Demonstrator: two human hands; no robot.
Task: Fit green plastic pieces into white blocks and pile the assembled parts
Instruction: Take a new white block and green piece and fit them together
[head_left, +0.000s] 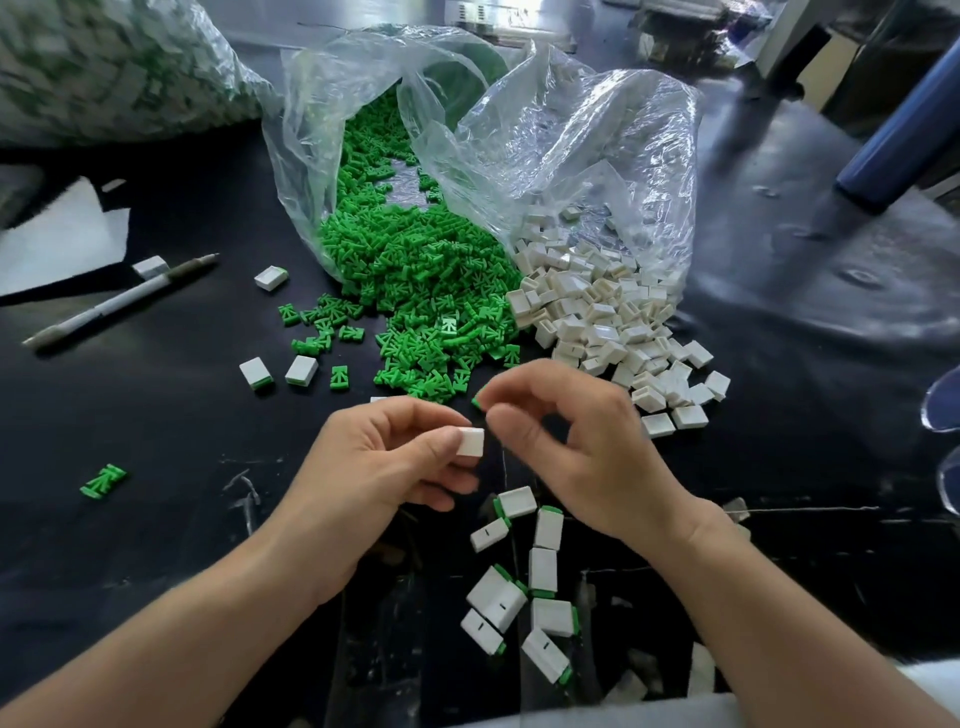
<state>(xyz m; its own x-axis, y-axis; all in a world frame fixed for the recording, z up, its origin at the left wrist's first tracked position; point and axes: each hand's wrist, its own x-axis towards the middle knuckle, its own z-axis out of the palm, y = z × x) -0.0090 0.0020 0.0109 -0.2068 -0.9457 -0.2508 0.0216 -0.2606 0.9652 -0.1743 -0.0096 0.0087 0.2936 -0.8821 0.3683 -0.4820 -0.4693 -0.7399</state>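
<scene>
Bags (545, 130) spilling green pieces (415, 270), white blocks (597, 312), left hand (384, 462) pinching block (470, 441), right hand (571, 431) pinching green piece (478, 400)

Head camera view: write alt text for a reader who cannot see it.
Left hand pinches a small white plastic block; right hand pinches a green plastic piece beside it. Behind, clear bags spill green pieces and white blocks onto a black table.

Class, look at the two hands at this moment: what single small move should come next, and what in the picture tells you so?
Probably bring the right hand toward the left hand and push its green piece into the white block. The two parts are held close together but still apart, and the finished parts lying near the person all show green at one end.
</scene>
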